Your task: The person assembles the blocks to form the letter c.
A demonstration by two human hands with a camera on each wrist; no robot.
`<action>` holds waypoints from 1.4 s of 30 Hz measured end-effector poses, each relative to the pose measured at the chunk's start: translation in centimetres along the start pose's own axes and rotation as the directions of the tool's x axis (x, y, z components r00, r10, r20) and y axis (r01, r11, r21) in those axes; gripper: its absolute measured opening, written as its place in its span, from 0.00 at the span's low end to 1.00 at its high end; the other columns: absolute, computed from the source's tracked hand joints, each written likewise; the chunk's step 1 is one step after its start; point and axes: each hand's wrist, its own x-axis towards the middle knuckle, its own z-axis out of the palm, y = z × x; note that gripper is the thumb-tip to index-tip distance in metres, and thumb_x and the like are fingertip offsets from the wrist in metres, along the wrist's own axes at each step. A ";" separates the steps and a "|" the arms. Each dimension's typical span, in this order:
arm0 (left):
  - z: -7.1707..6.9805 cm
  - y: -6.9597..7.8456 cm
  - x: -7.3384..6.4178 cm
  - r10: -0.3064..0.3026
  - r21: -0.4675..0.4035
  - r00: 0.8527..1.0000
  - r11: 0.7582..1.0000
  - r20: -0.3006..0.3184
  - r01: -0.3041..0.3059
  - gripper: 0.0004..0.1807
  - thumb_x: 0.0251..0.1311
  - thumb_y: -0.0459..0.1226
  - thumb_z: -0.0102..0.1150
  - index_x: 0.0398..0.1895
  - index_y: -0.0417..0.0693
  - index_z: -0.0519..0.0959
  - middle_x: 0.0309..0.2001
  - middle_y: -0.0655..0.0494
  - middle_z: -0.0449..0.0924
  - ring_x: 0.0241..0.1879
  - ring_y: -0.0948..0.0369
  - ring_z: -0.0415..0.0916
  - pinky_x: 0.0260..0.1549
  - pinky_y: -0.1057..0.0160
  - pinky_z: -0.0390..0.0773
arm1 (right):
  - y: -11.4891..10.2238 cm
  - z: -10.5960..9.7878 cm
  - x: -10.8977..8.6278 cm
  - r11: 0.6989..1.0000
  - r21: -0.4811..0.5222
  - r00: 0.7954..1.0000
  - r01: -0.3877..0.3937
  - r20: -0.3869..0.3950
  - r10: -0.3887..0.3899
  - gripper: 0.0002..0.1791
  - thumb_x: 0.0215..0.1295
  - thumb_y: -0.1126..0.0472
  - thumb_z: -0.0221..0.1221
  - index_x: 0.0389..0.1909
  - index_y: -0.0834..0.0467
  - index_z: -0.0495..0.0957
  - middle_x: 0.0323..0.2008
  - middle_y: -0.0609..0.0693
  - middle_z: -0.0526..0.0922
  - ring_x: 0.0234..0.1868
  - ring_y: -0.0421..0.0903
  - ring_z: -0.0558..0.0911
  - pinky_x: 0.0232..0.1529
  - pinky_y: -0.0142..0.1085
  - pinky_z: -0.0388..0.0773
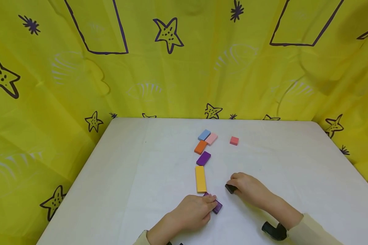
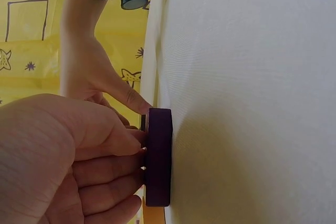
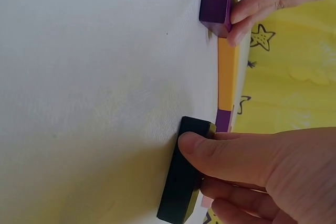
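Observation:
My left hand (image 1: 191, 212) rests its fingertips on top of a purple block (image 1: 218, 207), which lies flat on the table at a slant. In the left wrist view, the fingers touch only the upper face of that block (image 2: 159, 158). To the right, my right hand (image 1: 253, 190) pinches a dark block (image 1: 231, 189) by the table surface. The right wrist view shows the thumb across this long dark block (image 3: 184, 174), the other fingers partly hidden behind. A yellow block (image 1: 200, 179) reaches from the purple block's far end, with a second purple block (image 1: 203, 158) beyond it.
Farther back lie an orange block (image 1: 200, 147), a blue block (image 1: 204, 134) and a pink block (image 1: 211, 139) close together. A small red block (image 1: 234, 141) sits apart to their right. Behind the white table (image 1: 159, 146) hangs a yellow patterned cloth (image 1: 184, 75).

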 end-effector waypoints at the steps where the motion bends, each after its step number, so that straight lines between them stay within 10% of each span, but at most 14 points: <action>1: 0.0 0.0 0.0 0.001 0.004 1.000 1.000 -0.003 -0.001 0.18 0.58 0.40 0.54 0.53 0.51 0.78 0.55 0.61 0.74 0.56 0.70 0.67 0.44 0.71 0.72 | -0.1 0.0 -0.1 1.000 -0.003 1.000 0.002 -0.003 -0.002 0.12 0.43 0.71 0.69 0.33 0.61 0.82 0.28 0.46 0.76 0.30 0.42 0.74 0.34 0.36 0.77; 42: 0.0 0.0 0.1 0.000 -0.016 1.000 1.000 0.000 0.000 0.19 0.57 0.39 0.54 0.54 0.50 0.78 0.55 0.60 0.74 0.56 0.70 0.67 0.44 0.72 0.71 | -2.4 0.8 -2.2 1.000 0.027 0.995 0.016 -0.101 -0.013 0.14 0.39 0.71 0.70 0.30 0.58 0.80 0.28 0.41 0.70 0.31 0.40 0.71 0.32 0.33 0.74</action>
